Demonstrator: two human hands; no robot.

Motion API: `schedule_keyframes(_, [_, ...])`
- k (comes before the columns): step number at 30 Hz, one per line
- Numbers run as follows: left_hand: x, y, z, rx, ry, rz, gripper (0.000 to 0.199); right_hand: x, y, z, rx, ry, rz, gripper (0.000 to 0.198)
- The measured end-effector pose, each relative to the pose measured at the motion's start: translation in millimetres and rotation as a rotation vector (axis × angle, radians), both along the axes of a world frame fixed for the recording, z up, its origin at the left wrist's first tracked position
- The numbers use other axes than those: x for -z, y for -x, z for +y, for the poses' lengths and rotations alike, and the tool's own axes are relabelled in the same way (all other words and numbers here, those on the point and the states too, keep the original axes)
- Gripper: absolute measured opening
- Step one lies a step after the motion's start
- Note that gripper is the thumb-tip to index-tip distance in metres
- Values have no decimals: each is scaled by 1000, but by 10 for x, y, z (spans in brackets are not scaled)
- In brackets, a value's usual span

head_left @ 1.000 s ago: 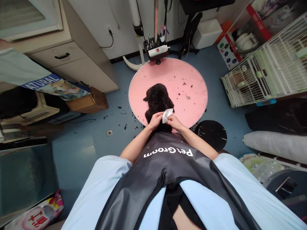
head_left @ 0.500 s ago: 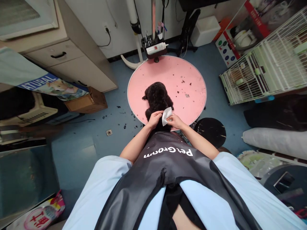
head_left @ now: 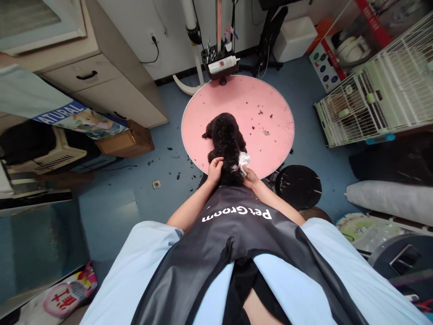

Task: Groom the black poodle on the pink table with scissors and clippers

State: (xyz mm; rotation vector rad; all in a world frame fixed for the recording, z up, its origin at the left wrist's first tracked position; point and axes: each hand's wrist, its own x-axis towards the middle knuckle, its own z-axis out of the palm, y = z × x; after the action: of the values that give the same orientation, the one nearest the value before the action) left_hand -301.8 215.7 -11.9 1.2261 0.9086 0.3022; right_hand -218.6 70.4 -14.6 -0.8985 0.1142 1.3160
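A black curly-coated dog [head_left: 224,135] is on the round pink grooming table [head_left: 267,97], its rear end close to my apron. My left hand [head_left: 215,170] rests against the left side of its rump, fingers drawn together at the fur. On the other side, my right hand [head_left: 249,177] grips a crumpled white wipe [head_left: 244,160] beside the dog's rear. Between both hands a small pale patch shows in the black fur; what it is I cannot make out. The tips of the left fingers are partly lost against the coat.
Dark hair clippings [head_left: 260,112] dot the table and floor. At the table's far edge, a tool holder [head_left: 223,72] carries scissors and a white bottle [head_left: 222,64]. A black round stool [head_left: 298,186] stands right, a wire cage [head_left: 368,101] beyond. Left are a cabinet [head_left: 111,92] and cardboard box [head_left: 130,142].
The wipe has gone from spread out between my hands to bunched up in my right hand, lower and to the right. My left hand has moved apart from it, slightly left.
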Motion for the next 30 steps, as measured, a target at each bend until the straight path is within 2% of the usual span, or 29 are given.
schedule_keyframes(2, [-22,72,-59,30,-139,55,11,-32,4,14,-19,17,-53,40])
schedule_keyframes(4, [-82,130,-117,117,-206,93,22,-77,10,29,-36,30,-136,45])
schedule_keyframes(6, [-163,175,-158,188,-219,92,28,-125,16,37,-52,39,-209,49])
schedule_keyframes(9, [-269,240,-165,235,-255,55,28,-190,27,26,-50,49,-251,52])
schedule_keyframes(13, [-350,298,-110,310,-301,23,14,-278,55,0,-4,38,-197,52])
schedule_keyframes(15, [-392,285,-103,314,-271,51,10,-319,72,1,24,28,-174,52])
schedule_keyframes(18, [-443,230,-158,267,-314,124,23,-359,98,16,64,19,-219,50])
schedule_keyframes(20, [-439,200,-217,221,-395,129,27,-363,109,23,88,34,-257,49])
schedule_keyframes(23, [-359,190,-272,175,-523,85,19,-346,122,30,91,67,-292,48])
schedule_keyframes(27, [-242,197,-248,195,-706,72,19,-325,139,49,86,78,-274,50])
schedule_keyframes(30, [-228,186,-213,213,-781,62,23,-361,137,34,82,96,-295,53])
